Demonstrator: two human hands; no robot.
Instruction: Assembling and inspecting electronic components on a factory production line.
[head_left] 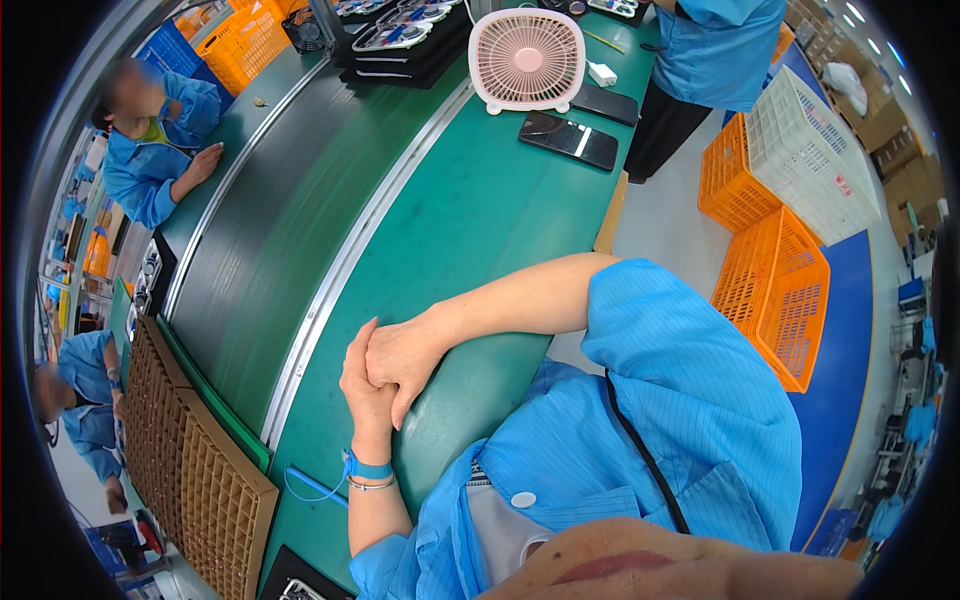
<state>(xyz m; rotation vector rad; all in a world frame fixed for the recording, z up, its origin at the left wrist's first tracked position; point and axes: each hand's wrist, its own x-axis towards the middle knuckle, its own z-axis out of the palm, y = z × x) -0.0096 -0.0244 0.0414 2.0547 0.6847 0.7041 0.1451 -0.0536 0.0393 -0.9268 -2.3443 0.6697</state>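
Two bare hands are clasped over the green tabletop: the right hand is folded over the left hand, holding it, while the left hand's fingers are partly covered, so how far they are closed cannot be told. A blue wristband and a thin metal bracelet circle the left wrist, with a slender blue cord lying beside it. Left of the hands, a pale metal rail separates the tabletop from a dark green conveyor belt. A brown, gridded divider tray with many small compartments sits at lower left. Farther up the tabletop stand a pink-and-white square fan and, near it, two flat, black, phone-like rectangles and a small white plug-like block. As for labels, a small red mark shows on a white perforated plastic crate at right, too small to read; orange perforated plastic crates stand next to it. A co-worker in a blue jacket sits across the belt, one hand resting near its edge.
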